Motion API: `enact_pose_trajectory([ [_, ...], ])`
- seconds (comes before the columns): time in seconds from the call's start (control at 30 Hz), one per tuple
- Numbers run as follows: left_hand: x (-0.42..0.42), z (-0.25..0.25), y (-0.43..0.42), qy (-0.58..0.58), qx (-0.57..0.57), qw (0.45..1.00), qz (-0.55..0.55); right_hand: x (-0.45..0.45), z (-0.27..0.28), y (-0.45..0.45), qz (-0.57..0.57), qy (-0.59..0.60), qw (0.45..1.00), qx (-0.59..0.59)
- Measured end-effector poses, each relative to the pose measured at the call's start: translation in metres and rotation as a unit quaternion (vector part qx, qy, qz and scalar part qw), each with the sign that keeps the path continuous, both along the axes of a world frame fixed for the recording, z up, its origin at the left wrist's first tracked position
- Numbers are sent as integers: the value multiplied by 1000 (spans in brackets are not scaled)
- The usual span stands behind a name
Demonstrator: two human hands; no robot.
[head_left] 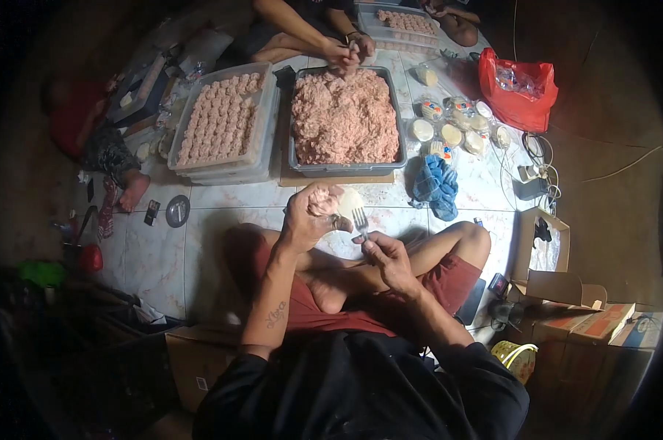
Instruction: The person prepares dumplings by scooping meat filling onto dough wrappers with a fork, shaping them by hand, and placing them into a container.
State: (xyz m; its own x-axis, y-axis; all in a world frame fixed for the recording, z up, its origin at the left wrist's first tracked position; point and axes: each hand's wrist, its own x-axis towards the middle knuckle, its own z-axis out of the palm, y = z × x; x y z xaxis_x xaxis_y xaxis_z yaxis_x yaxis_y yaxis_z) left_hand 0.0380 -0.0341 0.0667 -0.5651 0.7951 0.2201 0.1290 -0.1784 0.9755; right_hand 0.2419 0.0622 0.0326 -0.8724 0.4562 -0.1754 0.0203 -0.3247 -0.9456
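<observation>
My left hand (302,224) is closed around a lump of pink minced meat (322,202) and a pale round dough wrapper (351,203), whose edge sticks out towards the right. A metal fork (360,218) is gripped in my right hand (391,262), its tines pointing up and lying close to the wrapper. I cannot tell whether the tines touch it. Just beyond both hands stands a grey tub (346,171) heaped with pink minced meat (344,121).
Left of the tub, a clear plastic box (221,167) holds rows of filled dumplings (221,117). Wrapper stacks (451,134), a blue cloth (435,187) and a red plastic bag (522,92) lie to the right. Another person's hands (350,55) work over the tub's far edge.
</observation>
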Motion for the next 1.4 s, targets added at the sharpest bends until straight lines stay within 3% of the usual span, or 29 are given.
enact_pose_trajectory([
  [0.07, -3, -4, -3, -6, -47, 999, -19, -2, -6, -5, 18, 38, 999, 12],
  [0.13, -1, -10, -2, -5, -24, 999, -24, -8, -8, -10, 11, 51, 999, -4],
  [0.2, 4, -11, -1, -6, -1, 999, -31, -17, -10, -14, -26, 61, 983, 173],
  [0.23, 10, -9, 2, 84, -37, 996, -22, -27, -12, -16, -57, 74, 959, 269],
  [0.27, 14, -8, 2, 174, -72, 982, -13, -30, -12, -18, -58, 73, 959, 269],
  [0.33, 11, -7, 5, 167, -83, 983, -4, -36, 13, -22, -134, 53, 919, 367],
  [0.4, 4, -1, 3, 145, -69, 987, 6, -24, 13, -4, -52, -30, 890, 451],
  [0.47, -3, -1, 0, 154, -44, 987, 29, -13, 20, 3, -122, -81, 938, 315],
  [0.5, -8, -3, -2, 158, -89, 983, 10, -9, 54, 9, -121, -110, 929, 333],
  [0.53, -7, -2, -2, 157, -135, 978, -13, -9, 70, 10, -147, -72, 897, 411],
  [0.6, -3, -4, 10, 198, -95, 975, -20, -12, 62, 19, -118, -50, 837, 532],
  [0.67, -6, -6, 15, 315, -115, 942, -25, -7, 75, 19, -82, -13, 853, 515],
  [0.7, -15, -26, 11, 314, -171, 933, -42, -1, 80, 21, -63, -32, 872, 485],
  [0.8, -18, -36, 5, 289, -199, 936, -24, -2, 84, 27, -49, -63, 896, 436],
  [0.83, -3, -44, 5, 323, -34, 940, 106, -7, 83, 24, -55, -51, 884, 462],
  [0.87, -1, -49, 8, 321, -34, 941, 102, -8, 83, 23, -60, -38, 868, 491],
  [0.93, -3, -13, 14, 277, -180, 944, -6, 2, 83, 24, -76, -55, 886, 455],
  [0.97, -5, 11, 9, 194, -122, 971, -64, 3, 84, 28, -86, -65, 901, 421],
  [1.07, -11, -10, 4, 116, -102, 982, -112, -1, 88, 30, -108, -92, 923, 358],
  [1.1, -1, 3, 8, 256, -124, 957, -51, -7, 80, 28, -79, -76, 907, 406],
  [1.13, 2, -8, 11, 254, -122, 958, -53, -12, 72, 26, -49, -58, 888, 454],
  [1.2, -5, -34, 21, 298, -143, 942, 52, -16, 68, 28, -71, -39, 885, 458],
  [1.23, 0, 6, 11, 204, -80, 976, -4, -14, 66, 29, -111, -29, 918, 380],
  [1.27, -3, 15, 7, 194, 1, 981, -31, -6, 63, 27, -151, -27, 943, 294],
  [1.33, -6, 4, 0, 123, -78, 988, -54, -5, 78, 26, -147, -79, 924, 344],
  [1.4, 0, -3, 14, 238, -121, 964, -6, -15, 69, 16, -46, -42, 924, 376],
])
